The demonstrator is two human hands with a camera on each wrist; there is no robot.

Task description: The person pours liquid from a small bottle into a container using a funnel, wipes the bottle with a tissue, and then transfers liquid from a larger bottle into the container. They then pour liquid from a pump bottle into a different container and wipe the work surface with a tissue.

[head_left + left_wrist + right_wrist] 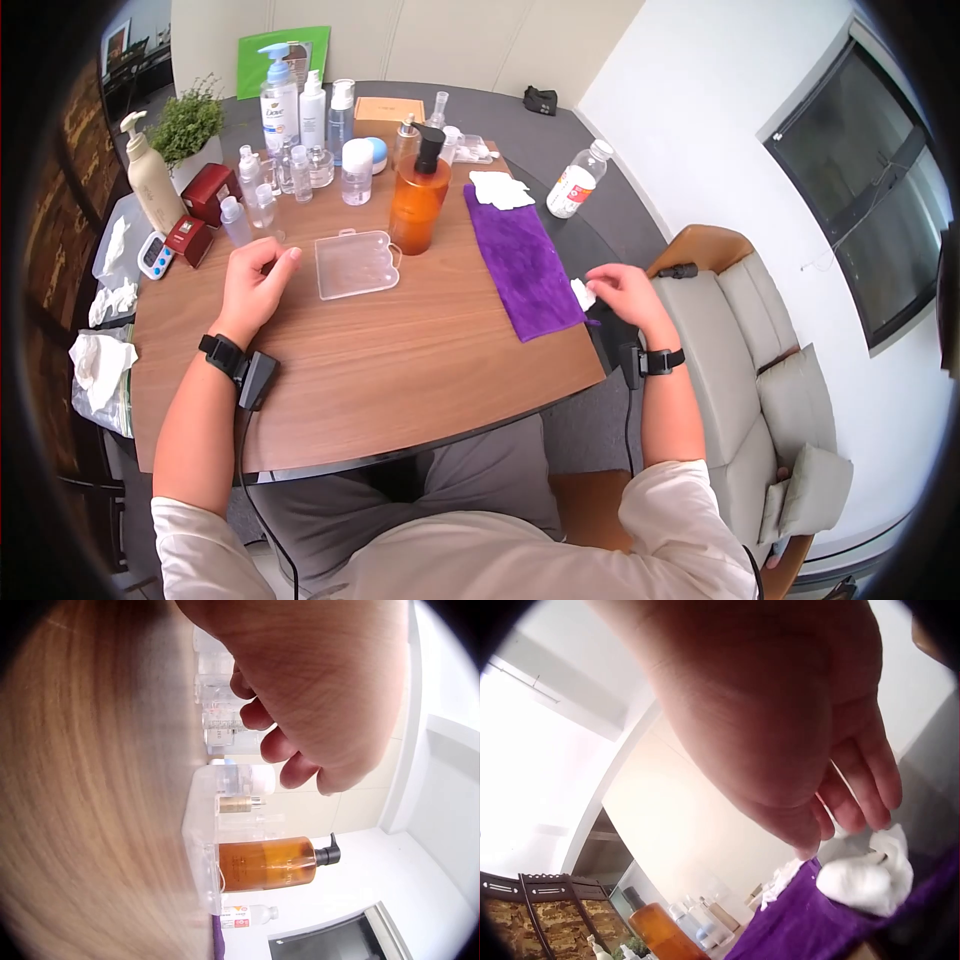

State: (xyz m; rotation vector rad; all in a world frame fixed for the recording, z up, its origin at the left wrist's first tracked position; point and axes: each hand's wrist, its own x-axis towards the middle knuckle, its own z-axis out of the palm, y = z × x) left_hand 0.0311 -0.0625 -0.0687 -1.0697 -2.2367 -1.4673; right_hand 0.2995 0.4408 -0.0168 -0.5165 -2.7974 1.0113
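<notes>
My left hand is over the left part of the table with its fingers loosely curled and nothing in them. Just to its right lies a shallow clear plastic case, flat on the wood. An orange pump bottle with a black top stands behind the case. At the right, my right hand is beside the purple cloth, fingers loosely bent. Its fingertips are right at a crumpled white tissue on the cloth's edge; the thumb is apart from the tissue.
Bottles and small jars crowd the back, among them a white pump bottle. Another tissue pile tops the cloth's far end. A labelled clear bottle stands beyond. Dark red boxes and a timer sit at the left edge.
</notes>
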